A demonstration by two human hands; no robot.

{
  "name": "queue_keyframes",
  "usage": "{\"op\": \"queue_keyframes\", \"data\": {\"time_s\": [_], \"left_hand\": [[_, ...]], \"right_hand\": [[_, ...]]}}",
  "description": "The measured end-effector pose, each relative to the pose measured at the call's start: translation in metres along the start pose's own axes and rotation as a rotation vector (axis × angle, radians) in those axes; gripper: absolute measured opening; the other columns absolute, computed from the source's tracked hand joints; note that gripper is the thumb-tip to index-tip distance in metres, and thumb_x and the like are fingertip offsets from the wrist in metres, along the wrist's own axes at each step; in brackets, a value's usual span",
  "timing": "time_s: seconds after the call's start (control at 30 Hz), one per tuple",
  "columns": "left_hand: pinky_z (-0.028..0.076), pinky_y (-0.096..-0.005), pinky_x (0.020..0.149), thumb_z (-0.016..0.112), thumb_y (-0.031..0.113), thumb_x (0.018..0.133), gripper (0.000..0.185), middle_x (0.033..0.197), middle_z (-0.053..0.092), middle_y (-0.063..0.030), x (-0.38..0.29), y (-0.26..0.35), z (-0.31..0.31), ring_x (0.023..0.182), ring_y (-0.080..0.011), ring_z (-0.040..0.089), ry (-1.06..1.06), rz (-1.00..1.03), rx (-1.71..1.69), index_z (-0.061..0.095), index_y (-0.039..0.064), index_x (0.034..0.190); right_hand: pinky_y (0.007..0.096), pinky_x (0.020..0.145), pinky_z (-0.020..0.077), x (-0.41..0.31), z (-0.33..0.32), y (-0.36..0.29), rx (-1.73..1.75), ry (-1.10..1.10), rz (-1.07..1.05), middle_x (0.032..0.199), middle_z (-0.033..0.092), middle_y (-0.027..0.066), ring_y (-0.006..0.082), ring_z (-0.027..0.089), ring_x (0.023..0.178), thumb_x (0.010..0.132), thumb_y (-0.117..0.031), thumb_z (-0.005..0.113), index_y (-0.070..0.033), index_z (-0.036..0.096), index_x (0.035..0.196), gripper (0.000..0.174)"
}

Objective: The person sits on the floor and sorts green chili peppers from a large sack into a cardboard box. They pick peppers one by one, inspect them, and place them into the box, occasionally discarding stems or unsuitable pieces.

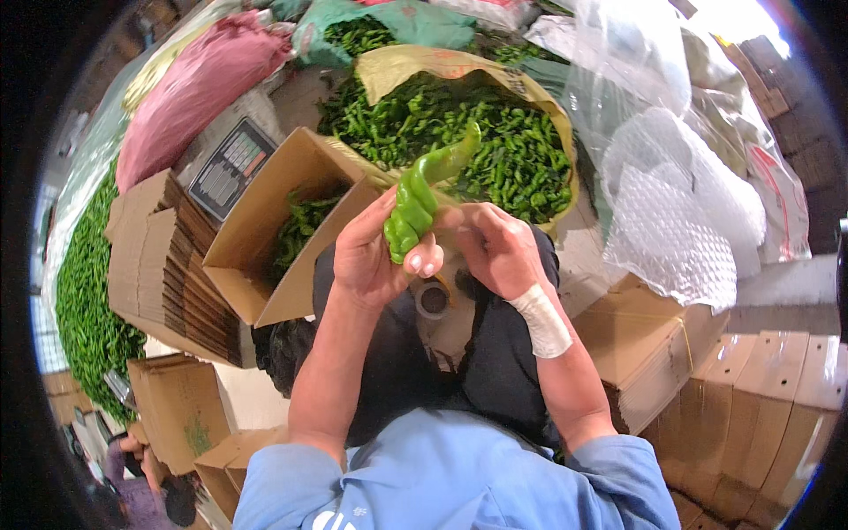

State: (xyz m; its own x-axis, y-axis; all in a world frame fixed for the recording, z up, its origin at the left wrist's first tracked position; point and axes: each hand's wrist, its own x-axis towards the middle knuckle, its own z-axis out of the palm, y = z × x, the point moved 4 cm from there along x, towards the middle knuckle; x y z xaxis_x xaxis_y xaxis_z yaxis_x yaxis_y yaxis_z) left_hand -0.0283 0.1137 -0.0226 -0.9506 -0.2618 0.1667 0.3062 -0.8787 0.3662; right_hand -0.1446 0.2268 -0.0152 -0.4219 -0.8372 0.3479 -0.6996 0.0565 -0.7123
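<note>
A large, twisted green pepper is held up in my left hand, its narrow tip pointing up and to the right. The thumb lies along one side of it and fingertips show below its blunt end. My right hand, with a pale wrap around the wrist, is close against the pepper's right side. Its fingers are curled and blurred, so whether they touch or grip anything is unclear. Beyond both hands, a yellow woven sack lies open, full of smaller green peppers.
An open cardboard box with green peppers inside stands left of my knees. Flattened cartons are stacked farther left, near a large pepper heap. Bubble wrap and bundled cartons are at right. Another person is at lower left.
</note>
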Motion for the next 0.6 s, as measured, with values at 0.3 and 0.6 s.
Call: {"op": "queue_keyframes", "data": {"time_s": [0.3, 0.6], "left_hand": [[0.050, -0.0434, 0.062, 0.042, 0.021, 0.100, 0.040, 0.114, 0.062, -0.0198, 0.025, -0.064, 0.037, 0.068, -0.0283, 0.067, -0.025, -0.235, -0.217, 0.042, 0.001, 0.134], [0.057, -0.0364, 0.071, 0.045, 0.017, 0.099, 0.041, 0.116, 0.061, -0.0206, 0.032, -0.210, 0.151, 0.087, -0.0231, 0.066, -0.082, -0.663, 0.451, 0.043, -0.001, 0.137]], "right_hand": [[0.0417, 0.069, 0.0523, -0.019, -0.025, 0.016, -0.200, 0.097, 0.032, 0.087, 0.064, 0.0138, 0.0346, 0.064, 0.080, 0.085, -0.020, 0.059, -0.011, 0.062, 0.099, 0.017], [0.0450, 0.070, 0.0538, -0.030, -0.043, 0.043, -0.255, 0.154, 0.332, 0.082, 0.066, 0.0189, 0.0353, 0.066, 0.076, 0.086, -0.026, 0.061, 0.001, 0.061, 0.081, 0.028]]}}
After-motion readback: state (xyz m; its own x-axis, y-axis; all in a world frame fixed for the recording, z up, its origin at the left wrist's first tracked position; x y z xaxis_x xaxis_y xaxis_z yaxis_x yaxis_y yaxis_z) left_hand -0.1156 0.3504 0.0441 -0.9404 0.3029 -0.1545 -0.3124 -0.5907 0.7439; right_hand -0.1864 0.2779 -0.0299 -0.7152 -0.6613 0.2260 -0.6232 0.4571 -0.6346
